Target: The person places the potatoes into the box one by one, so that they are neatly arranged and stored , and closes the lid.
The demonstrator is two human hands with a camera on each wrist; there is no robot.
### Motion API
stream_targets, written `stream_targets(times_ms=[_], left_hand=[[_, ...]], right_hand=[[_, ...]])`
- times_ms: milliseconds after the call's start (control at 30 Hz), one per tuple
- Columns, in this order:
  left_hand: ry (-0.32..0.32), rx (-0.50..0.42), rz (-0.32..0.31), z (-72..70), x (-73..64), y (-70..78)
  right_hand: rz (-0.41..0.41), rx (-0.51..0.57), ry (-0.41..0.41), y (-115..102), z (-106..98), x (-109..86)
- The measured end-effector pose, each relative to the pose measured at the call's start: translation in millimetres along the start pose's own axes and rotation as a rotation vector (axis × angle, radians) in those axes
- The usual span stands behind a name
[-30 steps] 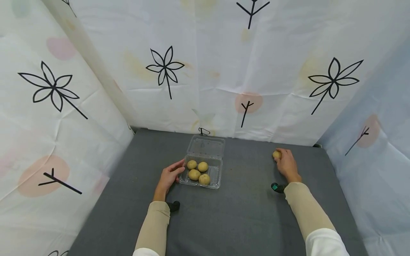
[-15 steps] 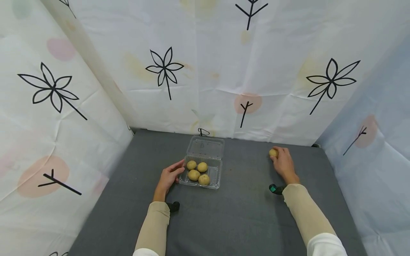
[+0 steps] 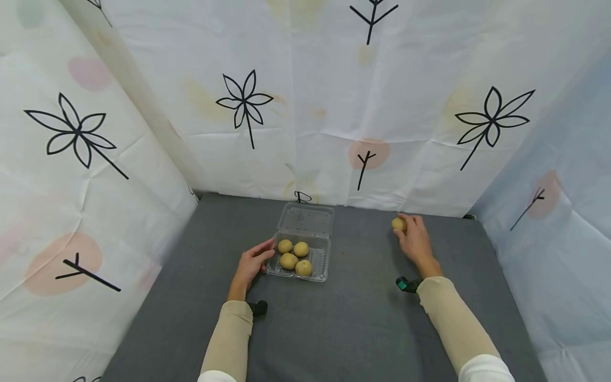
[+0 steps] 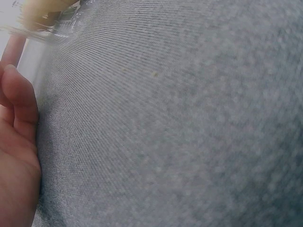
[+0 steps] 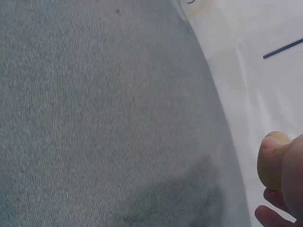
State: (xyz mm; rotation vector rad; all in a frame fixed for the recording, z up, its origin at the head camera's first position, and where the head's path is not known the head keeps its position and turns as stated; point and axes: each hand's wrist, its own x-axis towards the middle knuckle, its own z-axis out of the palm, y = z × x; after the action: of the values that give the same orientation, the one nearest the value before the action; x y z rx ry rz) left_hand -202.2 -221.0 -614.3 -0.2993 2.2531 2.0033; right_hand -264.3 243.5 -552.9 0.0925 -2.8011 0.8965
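Against the left side of a clear plastic clamshell box (image 3: 322, 260), my left hand (image 3: 249, 268) rests with its fingers fairly extended. Several small yellow potatoes (image 3: 288, 261) lie in the left and middle of the box, whose lid (image 3: 305, 219) is folded back. In the left wrist view, a finger (image 4: 14, 49) reaches to the blurred box edge (image 4: 57, 35). My right hand (image 3: 415, 241) pinches another potato (image 3: 399, 224) between thumb and fingers, off to the right near the back of the table. The right wrist view shows the thumb on this potato (image 5: 269, 165).
A dark grey cloth covers the table (image 3: 343, 323). White printed curtains (image 3: 329, 106) stand along the back and both sides. A thin black cord loop (image 3: 303, 197) lies at the back edge behind the lid.
My right hand has moved left and slightly toward the back with the potato in its grip. The left hand and the box stay in place.
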Motion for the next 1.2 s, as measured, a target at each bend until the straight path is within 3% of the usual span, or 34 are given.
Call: stream_targets(times_ms=[467,767,1200], left_hand=[[0.003,-0.011,-0.008,-0.6,-1.0,-1.6],[0.014,-0.010,-0.005,0.1,-1.1,-1.3],[0.014,-0.020,0.006,0.8,-2.5,2.1]], right_hand=[[-0.137,-0.002,0.023,-24.7,-7.6,-2.0],[-0.177,0.079,0.017,-39.1,-8.7,-6.2],[-0.287,0.083,0.035,-69.3,-7.2,-13.1]])
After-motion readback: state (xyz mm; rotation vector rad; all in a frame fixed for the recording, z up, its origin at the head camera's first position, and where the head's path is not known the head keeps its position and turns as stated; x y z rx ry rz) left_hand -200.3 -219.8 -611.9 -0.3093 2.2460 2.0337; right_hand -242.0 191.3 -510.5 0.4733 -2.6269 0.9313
